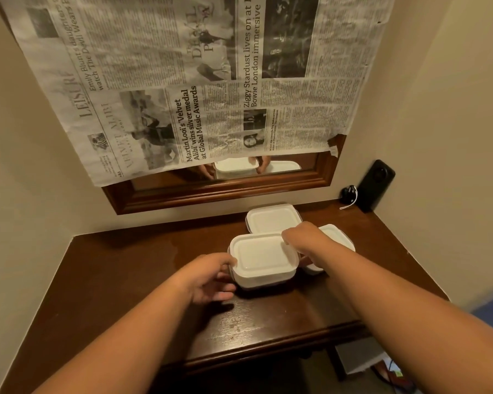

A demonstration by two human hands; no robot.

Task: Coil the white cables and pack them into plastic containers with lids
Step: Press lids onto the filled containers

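Note:
Three white lidded plastic containers stand on the dark wooden table. The nearest container sits in the middle with its lid on. My left hand grips its left edge, thumb on the lid rim and fingers curled beside the wall. My right hand holds its right rear corner, fingers bent over the lid edge. A second closed container stands behind it. A third container lies to the right, mostly hidden by my right wrist. No loose white cable shows on the table.
A wood-framed mirror partly covered by newspaper hangs on the wall behind. A black device leans in the back right corner, next to a small black object with a white cord. The table's front edge is close to me.

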